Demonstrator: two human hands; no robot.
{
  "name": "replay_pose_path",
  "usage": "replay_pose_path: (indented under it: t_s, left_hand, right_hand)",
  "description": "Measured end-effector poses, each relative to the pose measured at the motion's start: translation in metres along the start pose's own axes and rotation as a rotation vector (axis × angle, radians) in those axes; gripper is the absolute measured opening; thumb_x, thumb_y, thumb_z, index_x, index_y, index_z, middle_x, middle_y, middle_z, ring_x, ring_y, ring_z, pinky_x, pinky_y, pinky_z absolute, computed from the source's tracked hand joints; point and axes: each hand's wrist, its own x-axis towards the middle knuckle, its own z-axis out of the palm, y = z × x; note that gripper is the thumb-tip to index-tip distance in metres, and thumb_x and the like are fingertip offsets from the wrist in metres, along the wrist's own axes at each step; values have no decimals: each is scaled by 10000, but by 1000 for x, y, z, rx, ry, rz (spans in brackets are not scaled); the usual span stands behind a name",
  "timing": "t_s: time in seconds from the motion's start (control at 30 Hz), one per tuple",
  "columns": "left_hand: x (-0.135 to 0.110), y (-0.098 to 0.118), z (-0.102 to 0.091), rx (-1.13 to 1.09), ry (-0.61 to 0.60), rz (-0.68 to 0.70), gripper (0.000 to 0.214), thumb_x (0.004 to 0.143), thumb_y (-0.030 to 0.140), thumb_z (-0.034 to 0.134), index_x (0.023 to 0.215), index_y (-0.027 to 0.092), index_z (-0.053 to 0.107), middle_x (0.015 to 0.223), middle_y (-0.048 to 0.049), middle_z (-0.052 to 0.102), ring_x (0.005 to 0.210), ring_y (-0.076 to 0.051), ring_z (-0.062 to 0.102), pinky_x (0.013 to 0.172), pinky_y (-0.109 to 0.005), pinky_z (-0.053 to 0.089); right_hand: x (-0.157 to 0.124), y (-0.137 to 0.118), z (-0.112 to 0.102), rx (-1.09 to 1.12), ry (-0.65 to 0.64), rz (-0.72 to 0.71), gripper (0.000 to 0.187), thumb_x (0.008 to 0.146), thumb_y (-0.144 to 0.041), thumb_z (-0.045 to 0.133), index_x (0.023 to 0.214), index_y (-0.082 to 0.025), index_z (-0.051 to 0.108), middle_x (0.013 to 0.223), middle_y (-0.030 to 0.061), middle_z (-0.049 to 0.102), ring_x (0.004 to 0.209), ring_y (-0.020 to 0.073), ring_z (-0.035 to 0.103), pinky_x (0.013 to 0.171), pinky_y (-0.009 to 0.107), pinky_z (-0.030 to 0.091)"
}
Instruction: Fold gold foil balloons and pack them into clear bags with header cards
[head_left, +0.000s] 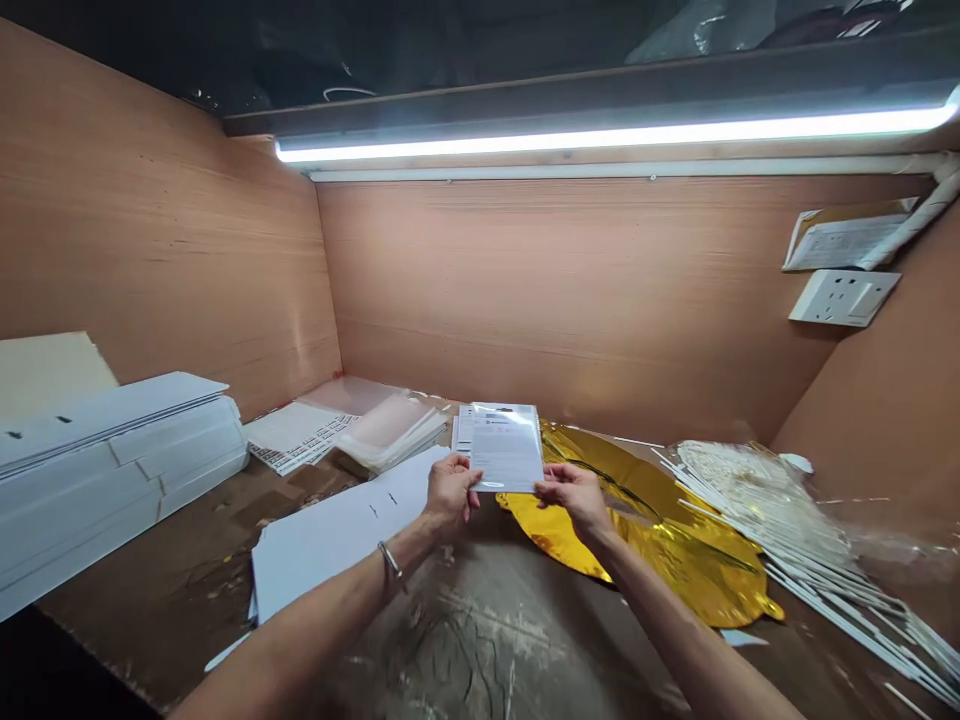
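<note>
My left hand (452, 492) and my right hand (577, 497) hold a clear plastic sleeve (506, 447) by its lower corners, with a printed white sheet inside it. A metal bangle (388, 560) circles my left wrist. Beneath my right hand lies crumpled gold foil (697, 565), possibly a deflated balloon. Under my left hand's side lies a flat white card sheet (337, 535). Behind the sleeve, more printed papers (461, 430) stick out, partly hidden.
A stack of flat white card pieces (112, 470) lies at the left. Clear plastic bags (390, 435) rest on printed sheets (296, 435) at the back. Thin white sticks (810, 565) fan out at the right. Wooden walls enclose the brown worktop (172, 570), with a wall socket (844, 297) at the right.
</note>
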Motion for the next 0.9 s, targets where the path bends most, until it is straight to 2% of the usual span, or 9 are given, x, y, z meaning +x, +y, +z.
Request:
replay_pose_path:
  t_s: [0.13, 0.23, 0.3, 0.4, 0.5, 0.6, 0.7, 0.8, 0.9]
  left_hand:
    - [75, 20, -1, 159, 118, -51, 122, 690, 158, 513, 658, 168, 396, 331, 70, 402, 291, -113, 455, 292, -175, 325]
    - [114, 23, -6, 316, 179, -102, 133, 673, 150, 541, 633, 156, 415, 336, 42, 419, 337, -144, 493, 331, -208, 361]
    - [126, 22, -10, 444, 206, -127, 141, 643, 160, 577, 610, 143, 440, 373, -2, 462, 404, -190, 536, 369, -246, 383]
    - [130, 19, -14, 628, 208, -79, 141, 601, 179, 617, 649, 115, 501, 607, -112, 573, 686, -293, 590, 516, -325, 430]
    - [120, 17, -6, 1037, 251, 296, 204, 700, 279, 541, 824, 117, 544, 919, -154, 554, 911, -322, 524, 681, -392, 418]
    - [99, 11, 25, 1214, 29, 641, 222, 763, 311, 479, 874, 135, 557, 951, -117, 543, 956, -267, 491, 773, -361, 398]
    - [68, 1, 78, 1091, -278, 856, 200, 778, 306, 484, 878, 149, 555, 938, -92, 545, 946, -210, 477, 814, -307, 379]
    - [37, -9, 141, 952, -504, 953, 201, 790, 325, 473, 894, 168, 545, 937, -78, 536, 938, -201, 465, 813, -319, 374]
    - [17, -17, 197, 850, -669, 979, 209, 776, 324, 493, 915, 174, 536, 993, -82, 523, 1021, -222, 420, 856, -354, 344]
  right_hand:
    - [82, 8, 20, -101, 29, 8, 253, 482, -310, 699, 570, -140, 534, 416, -32, 501, 386, 124, 515, 391, 269, 475]
    - [102, 20, 24, -207, 48, 6, 232, 550, -339, 656, 622, -132, 579, 458, -7, 533, 402, 135, 523, 393, 277, 464]
    - [90, 25, 14, -277, 47, -9, 280, 536, -330, 679, 737, -142, 626, 620, 24, 609, 514, 149, 565, 497, 295, 489]
    - [52, 20, -25, -581, -34, -226, 534, 534, -342, 705, 1037, -222, 572, 1028, 44, 580, 810, 175, 570, 765, 324, 451]
    - [13, 2, -94, -1019, -58, -431, 566, 652, -385, 626, 1175, -237, 465, 1204, 67, 449, 1056, 208, 446, 905, 350, 345]
    - [-14, -8, -174, -1262, 43, -316, 494, 669, -366, 614, 1132, -229, 512, 1113, 80, 505, 1029, 228, 443, 883, 372, 340]
    - [-28, -1, -233, -1365, 93, -161, 396, 639, -364, 631, 1015, -244, 603, 998, 60, 563, 949, 234, 469, 842, 375, 347]
    - [-33, 16, -254, -1286, 111, -136, 223, 664, -339, 603, 833, -211, 671, 877, 43, 594, 854, 199, 512, 778, 323, 375]
    - [-33, 29, -251, -1218, 189, -208, 158, 711, -287, 552, 708, -177, 666, 745, 26, 591, 719, 152, 536, 673, 269, 393]
